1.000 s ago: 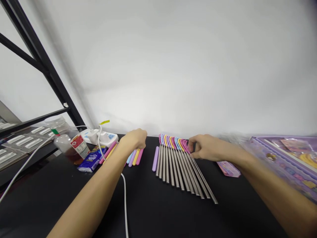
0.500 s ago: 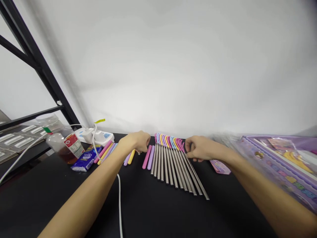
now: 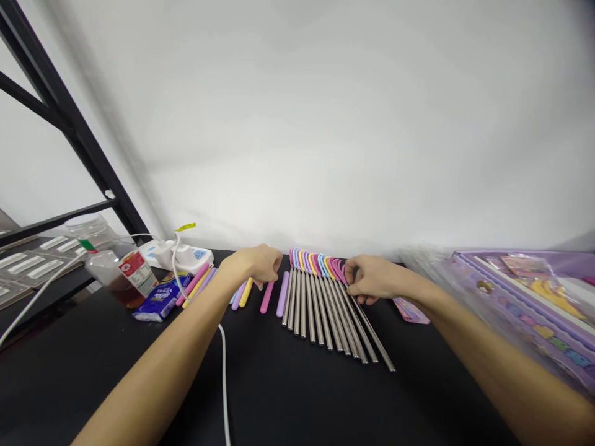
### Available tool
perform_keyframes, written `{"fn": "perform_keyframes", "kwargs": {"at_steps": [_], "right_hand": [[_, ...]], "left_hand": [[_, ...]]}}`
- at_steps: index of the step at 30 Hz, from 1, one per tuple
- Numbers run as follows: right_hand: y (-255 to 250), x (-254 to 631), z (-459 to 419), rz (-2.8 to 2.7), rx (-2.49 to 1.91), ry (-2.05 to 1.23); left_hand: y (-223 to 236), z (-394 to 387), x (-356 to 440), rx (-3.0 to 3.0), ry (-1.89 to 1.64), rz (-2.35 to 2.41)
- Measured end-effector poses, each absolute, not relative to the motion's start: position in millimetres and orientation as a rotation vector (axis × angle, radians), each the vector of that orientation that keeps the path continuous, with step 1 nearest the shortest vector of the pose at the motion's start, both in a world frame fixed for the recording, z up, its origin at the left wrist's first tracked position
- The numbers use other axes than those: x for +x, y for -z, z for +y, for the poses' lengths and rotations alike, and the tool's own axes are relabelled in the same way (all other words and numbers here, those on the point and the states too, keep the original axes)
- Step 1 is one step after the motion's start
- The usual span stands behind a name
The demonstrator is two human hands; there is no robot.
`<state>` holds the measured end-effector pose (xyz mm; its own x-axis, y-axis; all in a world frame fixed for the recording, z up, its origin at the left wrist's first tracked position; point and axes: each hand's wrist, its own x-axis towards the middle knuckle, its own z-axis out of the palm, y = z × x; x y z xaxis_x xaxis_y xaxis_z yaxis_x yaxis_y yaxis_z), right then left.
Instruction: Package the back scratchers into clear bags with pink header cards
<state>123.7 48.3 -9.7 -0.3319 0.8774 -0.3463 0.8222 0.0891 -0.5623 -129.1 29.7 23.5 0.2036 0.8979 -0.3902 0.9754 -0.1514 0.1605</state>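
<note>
A row of metal straws [image 3: 320,310] with bent coloured tips lies fanned out on the black table [image 3: 274,384]. At the row's right end, my right hand [image 3: 369,277] pinches the outermost straw just below its pink tip. My left hand [image 3: 263,263] is closed over the upper end of a pink stick [image 3: 266,298]; its fingertips are partly hidden. Between that stick and the straws lies a purple stick [image 3: 282,296]. Left of the pink stick, yellow, purple and blue sticks [image 3: 245,292] lie close together, their tops hidden by my left hand.
At left are more coloured sticks [image 3: 198,286], a blue packet [image 3: 162,298], a bottle [image 3: 123,275] of dark liquid and a white power strip [image 3: 195,255]. A white cable [image 3: 225,384] runs down the table. A purple box [image 3: 520,310] and plastic wrapping stand at right.
The pink stick has slid left under my left hand, away from the purple one. The rightmost straw's lower end has swung slightly right, apart from its neighbour.
</note>
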Motion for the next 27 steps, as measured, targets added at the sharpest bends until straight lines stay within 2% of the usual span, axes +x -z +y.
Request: {"fn": "perform_keyframes", "kwargs": {"at_steps": [14,20,24,27], "right_hand": [[10,126,53,-2.102,-1.776,-1.165],[-8,136,51,-1.742,-1.521,-1.494],[-23,144,48,-1.507,-1.165,-1.676],[-28,147,49,-1.411,-0.956,-1.611]], "left_hand": [[-17,30,-120,2.185,0.310,1.815],[-24,30,-119,2.225,0.229,1.823],[-42,22,-120,2.261,-0.039,1.465],[-53,12,-115,2.198,-0.118,1.095]]}}
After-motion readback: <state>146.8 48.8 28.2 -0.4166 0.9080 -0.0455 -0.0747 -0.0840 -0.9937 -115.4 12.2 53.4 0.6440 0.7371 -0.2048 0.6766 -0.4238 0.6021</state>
